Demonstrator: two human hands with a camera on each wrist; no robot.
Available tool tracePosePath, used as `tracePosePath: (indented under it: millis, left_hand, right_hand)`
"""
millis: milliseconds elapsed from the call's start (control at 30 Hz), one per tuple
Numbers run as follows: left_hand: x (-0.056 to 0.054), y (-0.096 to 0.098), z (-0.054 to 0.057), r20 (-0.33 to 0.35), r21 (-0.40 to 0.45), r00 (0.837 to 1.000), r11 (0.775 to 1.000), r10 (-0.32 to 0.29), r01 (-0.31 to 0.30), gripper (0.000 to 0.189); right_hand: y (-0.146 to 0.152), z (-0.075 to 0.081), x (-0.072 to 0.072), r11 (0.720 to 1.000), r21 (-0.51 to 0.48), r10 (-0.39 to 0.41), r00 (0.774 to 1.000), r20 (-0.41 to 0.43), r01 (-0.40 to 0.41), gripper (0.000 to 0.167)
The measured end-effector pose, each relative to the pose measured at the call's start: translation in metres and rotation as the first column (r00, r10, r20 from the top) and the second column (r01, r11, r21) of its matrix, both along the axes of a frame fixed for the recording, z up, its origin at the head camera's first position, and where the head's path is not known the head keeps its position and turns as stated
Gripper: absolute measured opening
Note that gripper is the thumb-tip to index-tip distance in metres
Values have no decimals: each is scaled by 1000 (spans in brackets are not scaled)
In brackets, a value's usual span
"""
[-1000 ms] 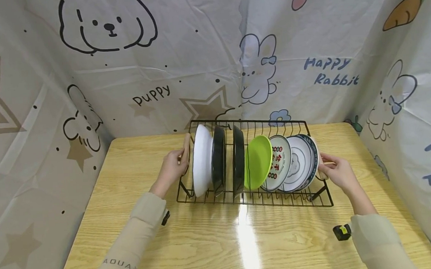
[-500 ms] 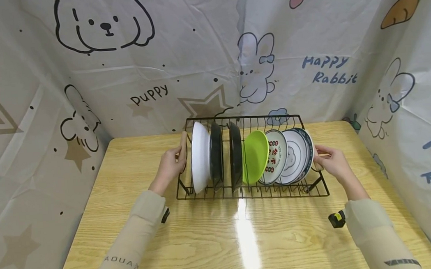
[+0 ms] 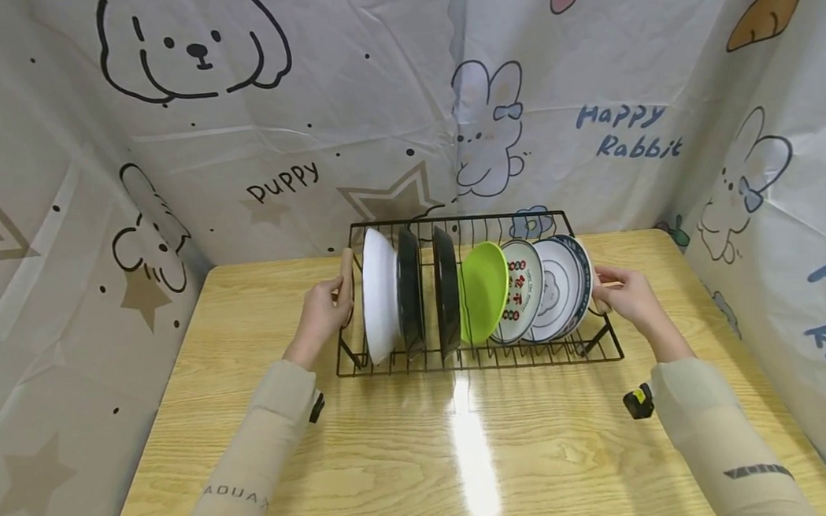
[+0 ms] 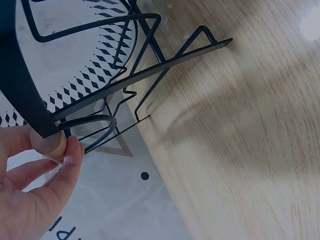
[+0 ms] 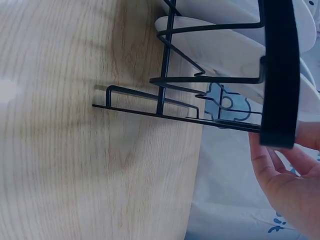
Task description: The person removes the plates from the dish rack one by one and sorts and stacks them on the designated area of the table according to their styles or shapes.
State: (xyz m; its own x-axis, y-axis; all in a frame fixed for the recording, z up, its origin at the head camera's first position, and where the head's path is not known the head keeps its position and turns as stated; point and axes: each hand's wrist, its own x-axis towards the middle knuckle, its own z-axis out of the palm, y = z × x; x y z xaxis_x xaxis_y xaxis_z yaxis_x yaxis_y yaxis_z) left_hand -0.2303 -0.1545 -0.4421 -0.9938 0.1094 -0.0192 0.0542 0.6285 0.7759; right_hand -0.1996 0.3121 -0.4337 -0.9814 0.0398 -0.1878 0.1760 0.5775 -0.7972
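A black wire dish rack (image 3: 491, 366) stands near the back of the wooden table, level from side to side in the head view. My left hand (image 3: 320, 312) grips the wooden handle (image 3: 346, 274) at its left end; the left wrist view shows thumb and fingers around that round handle (image 4: 49, 146). At the opposite end my right hand (image 3: 632, 298) holds the other wooden handle (image 3: 602, 303), mostly hidden by fingers. Upright in the rack are a white bowl (image 3: 380, 295), two black dishes (image 3: 447, 291), a green plate (image 3: 484, 293), and several patterned plates (image 3: 557, 290).
Printed cloth (image 3: 390, 117) hangs behind and at both sides of the table (image 3: 397, 464), close to the rack's back edge. Small black devices (image 3: 638, 402) sit at the sleeve cuffs. In the right wrist view, the rack's foot (image 5: 150, 97) lies over the wood.
The rack's right end has swung back, away from me, and slightly left, carrying the dishes along. Its front edge now runs level instead of slanting. Both hands have kept their hold.
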Motion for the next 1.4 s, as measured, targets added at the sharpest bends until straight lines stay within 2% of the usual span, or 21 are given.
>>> tracePosePath:
  millis: [233,867,1000,1233,1400]
  left_hand:
    - [-4,-2,-2,8,37,1000,999,4,-4,51]
    - [-13,-4,2,18,-15,999,999,28,-28,51]
    - [-14,-5,2,44,0,999,999,33,-33,52]
    - [-17,-6,2,16,24,999,999,42,-42,49]
    - [-19,-6,2,26,29,999,999,40,-41,50]
  right_hand:
    - [-3,3,-8,1000,-8,4,1000,19,-4,56]
    - [-7,5,-25,1000,-10,22,999,30,-22,54]
    - [-8,5,-28,1000,-9,24,999,32,-24,54]
    - [-9,6,-32,1000,-13,23,998,57,-22,55]
    - [-10,6,-35,1000,-9,13,998,64,-12,56]
